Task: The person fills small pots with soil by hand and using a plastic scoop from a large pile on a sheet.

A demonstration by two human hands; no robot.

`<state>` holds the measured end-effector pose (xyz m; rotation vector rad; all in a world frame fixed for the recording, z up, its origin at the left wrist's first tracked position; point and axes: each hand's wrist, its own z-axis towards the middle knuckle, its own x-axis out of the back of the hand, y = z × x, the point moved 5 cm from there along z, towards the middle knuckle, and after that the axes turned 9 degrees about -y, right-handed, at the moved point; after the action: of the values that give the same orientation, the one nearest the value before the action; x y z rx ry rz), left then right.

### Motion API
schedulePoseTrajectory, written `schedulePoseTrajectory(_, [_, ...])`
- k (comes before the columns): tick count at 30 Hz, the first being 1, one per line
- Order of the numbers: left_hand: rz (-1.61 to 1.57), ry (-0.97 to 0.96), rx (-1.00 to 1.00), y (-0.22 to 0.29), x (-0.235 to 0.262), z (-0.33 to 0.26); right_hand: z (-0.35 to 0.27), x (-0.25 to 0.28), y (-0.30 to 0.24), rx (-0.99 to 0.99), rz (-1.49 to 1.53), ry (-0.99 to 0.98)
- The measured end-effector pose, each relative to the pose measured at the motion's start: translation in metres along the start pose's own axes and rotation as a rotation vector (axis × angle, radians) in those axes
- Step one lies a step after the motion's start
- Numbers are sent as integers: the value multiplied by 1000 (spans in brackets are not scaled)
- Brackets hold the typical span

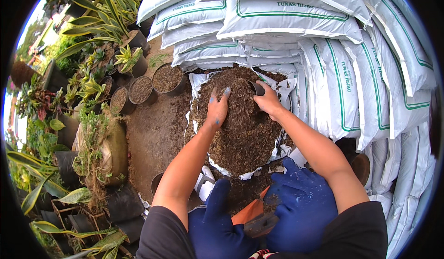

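Note:
A mound of dark brown soil mix (243, 150) lies in an opened white sack (196, 82) in front of me. My right hand (267, 98) grips a black plant pot (257, 88) at the far right of the mound, thumb along its rim. Most of the pot is hidden by soil and by the hand. My left hand (218, 107) rests against the soil on the left side, thumb and a finger stretched apart and the other fingers partly hidden. Blue specks mark its skin. Between the hands the loose soil looks smeared by motion.
White sacks with green lines (286, 20) are stacked at the back and right. Soil-filled black pots (169, 77) stand at the far left, beside potted plants (130, 57). My blue-clad knees (303, 203) are close below, with an orange piece (248, 211) between them.

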<state>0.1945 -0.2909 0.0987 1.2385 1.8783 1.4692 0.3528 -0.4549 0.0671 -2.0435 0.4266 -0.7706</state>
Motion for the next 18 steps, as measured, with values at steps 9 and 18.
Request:
schedulePoseTrajectory(9, [-258, -55, -139, 37, 7, -23, -52, 19, -80, 290, -126, 229])
schedulePoseTrajectory(18, [-270, -23, -314, 61, 17, -39, -108, 23, -140, 719, -309, 353])
